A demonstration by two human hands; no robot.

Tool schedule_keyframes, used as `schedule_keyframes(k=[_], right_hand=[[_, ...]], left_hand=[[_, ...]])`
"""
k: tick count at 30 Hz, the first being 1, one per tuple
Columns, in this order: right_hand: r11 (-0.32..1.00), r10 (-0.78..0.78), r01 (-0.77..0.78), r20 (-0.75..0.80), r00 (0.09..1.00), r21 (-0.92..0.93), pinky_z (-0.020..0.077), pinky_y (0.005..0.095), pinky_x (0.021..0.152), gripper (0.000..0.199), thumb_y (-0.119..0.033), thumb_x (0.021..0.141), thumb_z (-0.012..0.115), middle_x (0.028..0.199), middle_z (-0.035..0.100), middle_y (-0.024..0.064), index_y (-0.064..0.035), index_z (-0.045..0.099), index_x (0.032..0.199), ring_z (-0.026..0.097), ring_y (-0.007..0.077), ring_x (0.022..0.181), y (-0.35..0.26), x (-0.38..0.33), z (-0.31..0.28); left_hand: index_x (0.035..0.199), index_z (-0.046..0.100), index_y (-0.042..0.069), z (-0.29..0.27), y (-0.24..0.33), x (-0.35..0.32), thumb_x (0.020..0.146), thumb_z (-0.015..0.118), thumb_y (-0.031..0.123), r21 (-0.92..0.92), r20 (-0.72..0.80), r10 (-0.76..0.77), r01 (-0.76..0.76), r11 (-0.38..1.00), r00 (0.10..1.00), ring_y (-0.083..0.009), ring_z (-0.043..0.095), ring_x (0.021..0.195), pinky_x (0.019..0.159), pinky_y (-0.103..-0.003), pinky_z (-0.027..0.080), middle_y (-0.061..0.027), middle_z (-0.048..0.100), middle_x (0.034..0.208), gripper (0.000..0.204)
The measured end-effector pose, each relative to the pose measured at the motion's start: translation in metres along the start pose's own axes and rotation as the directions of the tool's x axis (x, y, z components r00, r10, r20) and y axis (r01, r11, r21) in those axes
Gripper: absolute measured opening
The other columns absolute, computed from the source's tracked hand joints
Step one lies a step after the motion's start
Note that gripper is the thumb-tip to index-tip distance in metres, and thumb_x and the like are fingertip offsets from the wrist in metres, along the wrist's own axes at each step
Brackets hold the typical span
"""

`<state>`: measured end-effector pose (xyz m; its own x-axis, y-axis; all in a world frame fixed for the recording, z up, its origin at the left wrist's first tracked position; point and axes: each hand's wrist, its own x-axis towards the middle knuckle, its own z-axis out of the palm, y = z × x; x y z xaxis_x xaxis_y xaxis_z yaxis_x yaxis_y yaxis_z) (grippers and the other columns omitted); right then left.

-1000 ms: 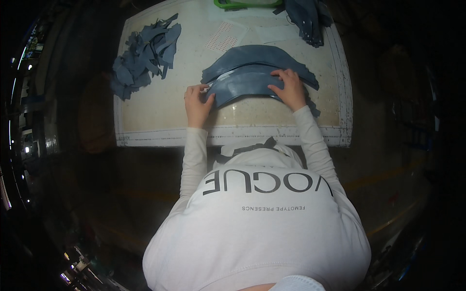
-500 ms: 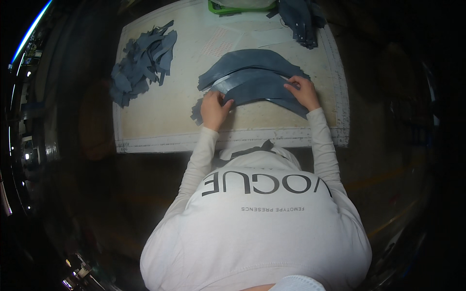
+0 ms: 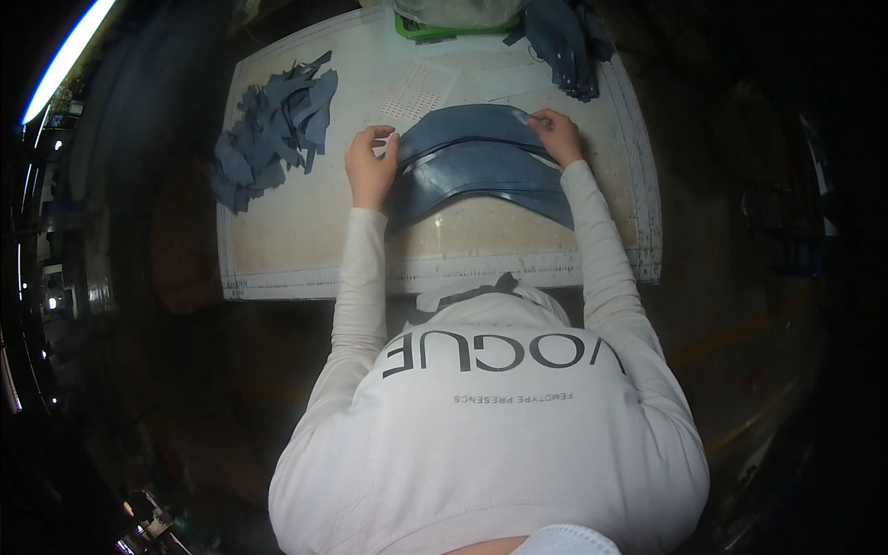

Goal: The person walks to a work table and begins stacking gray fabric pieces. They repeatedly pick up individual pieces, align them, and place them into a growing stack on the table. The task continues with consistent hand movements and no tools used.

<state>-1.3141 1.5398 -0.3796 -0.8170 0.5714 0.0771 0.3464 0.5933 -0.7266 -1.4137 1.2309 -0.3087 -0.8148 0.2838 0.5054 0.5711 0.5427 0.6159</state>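
Head view
Work surface: pale cutting mat (image 3: 305, 250) with ruled edges, lying on a dark table.
Main item: stack of curved blue-grey fabric pieces (image 3: 481, 171), arched, in the middle of the mat, nearer its far edge than its near edge.
Left hand (image 3: 370, 166): at the left end of the stack; fingers curled, thumb and fingertips pinching the tip of the top piece.
Right hand (image 3: 558, 134): at the right end of the stack; fingertips pinching the upper edge of the top piece.
Container: green tray (image 3: 435, 28) at the far edge of the mat; holds a pale bundle, kind not discernible.
Scrap pile (image 3: 273, 129): loose blue-grey offcuts at the mat's left edge, well apart from the stack.
Dark strips (image 3: 564, 42): bundle at the far right corner, just beside the tray.
Perforated white sheet (image 3: 418, 88): flat, between tray and stack.
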Motion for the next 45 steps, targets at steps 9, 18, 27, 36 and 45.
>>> schedule_keyframes(k=[9,18,27,36,45], right_hand=[[0.953,-0.29,0.279,0.088,0.953,0.114,0.0495,0.0369,0.078,0.018,-0.012,0.078,0.075,0.086,0.059,0.006,-0.0107,0.068,0.094,0.058,0.0225,0.085,-0.025,-0.045,-0.018],[0.929,-0.343,0.357,0.141,0.929,-0.097,0.0451,0.0375,0.09,0.035,-0.017,0.076,0.077,0.102,0.056,0.008,-0.0125,0.067,0.11,0.052,0.0269,0.099,-0.044,-0.073,-0.008],[0.892,-0.436,0.444,0.093,0.895,-0.09,0.0438,0.0373,0.091,0.03,-0.016,0.073,0.078,0.104,0.054,0.005,-0.0147,0.066,0.1,0.051,0.0245,0.101,-0.046,-0.073,0.003],[0.882,-0.47,0.467,0.137,0.872,0.055,0.0388,0.0357,0.085,0.013,-0.006,0.076,0.069,0.084,0.061,0.0009,-0.0091,0.059,0.085,0.061,0.0213,0.089,-0.036,-0.116,-0.029],[0.934,-0.265,0.168,0.294,0.918,0.316,0.0494,0.0245,0.072,0.013,-0.002,0.079,0.07,0.088,0.069,0.0045,-0.0023,0.065,0.091,0.063,0.0114,0.076,-0.026,-0.143,-0.055]], left_hand=[[0.097,0.07,0.007,-0.016,-0.009,-0.074,0.078,0.075,0.019,0.223,0.166,-0.121,0.083,0.971,0.979,-0.0206,0.065,0.075,0.071,-0.033,0.05,-0.0062,0.067,0.089,0.022],[0.106,0.068,0.008,-0.006,-0.006,-0.097,0.074,0.076,0.015,0.148,0.067,-0.127,0.116,0.982,0.99,-0.0276,0.058,0.091,0.082,-0.037,0.047,-0.0094,0.062,0.098,0.034],[0.093,0.061,0.007,-0.01,-0.005,-0.089,0.075,0.068,0.005,0.039,0.083,-0.056,0.053,0.998,0.995,-0.0283,0.059,0.096,0.086,-0.038,0.046,-0.0065,0.065,0.099,0.019],[0.094,0.061,0.003,-0.031,-0.005,-0.132,0.083,0.063,0.002,-0.233,0.17,-0.101,0.139,0.963,0.98,-0.0224,0.069,0.081,0.073,-0.03,0.052,-0.0093,0.069,0.089,0.011],[0.095,0.067,0.004,-0.037,0.022,-0.126,0.083,0.069,0.008,-0.181,0.309,-0.179,0.243,0.953,0.934,-0.0207,0.069,0.076,0.069,-0.028,0.052,-0.0084,0.07,0.087,0.012]])
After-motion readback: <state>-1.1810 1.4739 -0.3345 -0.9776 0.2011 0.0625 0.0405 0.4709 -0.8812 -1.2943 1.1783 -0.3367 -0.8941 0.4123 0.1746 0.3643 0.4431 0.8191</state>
